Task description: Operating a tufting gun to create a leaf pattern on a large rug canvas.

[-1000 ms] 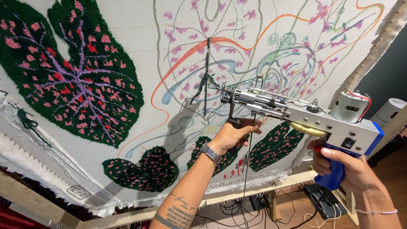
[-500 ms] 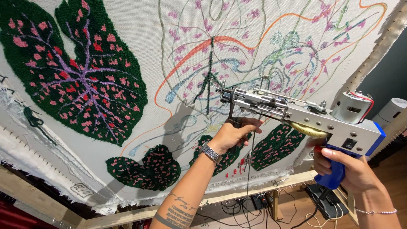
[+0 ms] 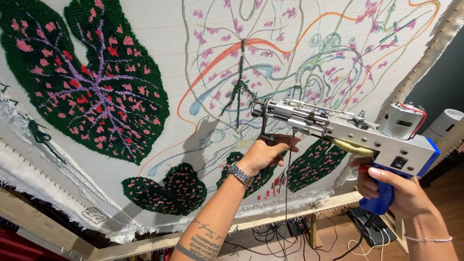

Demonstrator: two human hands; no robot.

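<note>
Tool: a tufting gun (image 3: 338, 128) with a grey metal body, a blue handle and a round motor at its rear is being held up in front of the cloth, its needle end pointing left and lying close to the weave.
Left hand: the left hand (image 3: 266, 153) is grasping the black front handle under the needle end, grip clenched around it; a metal wristwatch (image 3: 240, 174) is sitting on the wrist.
Right hand: the right hand (image 3: 396, 191) is grasping the blue rear handle of the tufting gun, fingers wrapped tight; a thin bracelet (image 3: 427, 239) is circling the wrist.
Cloth: a pale backing cloth (image 3: 159, 34) is stretching across a wooden frame (image 3: 290, 218), carrying drawn coloured outlines near its middle.
Finished work: a large dark green leaf (image 3: 87, 82) with pink flecks and purple veins is filling the cloth's upper left corner; smaller green patches are sitting along the lower edge.
Floor: black cables (image 3: 270, 237) are lying tangled under the frame.
</note>
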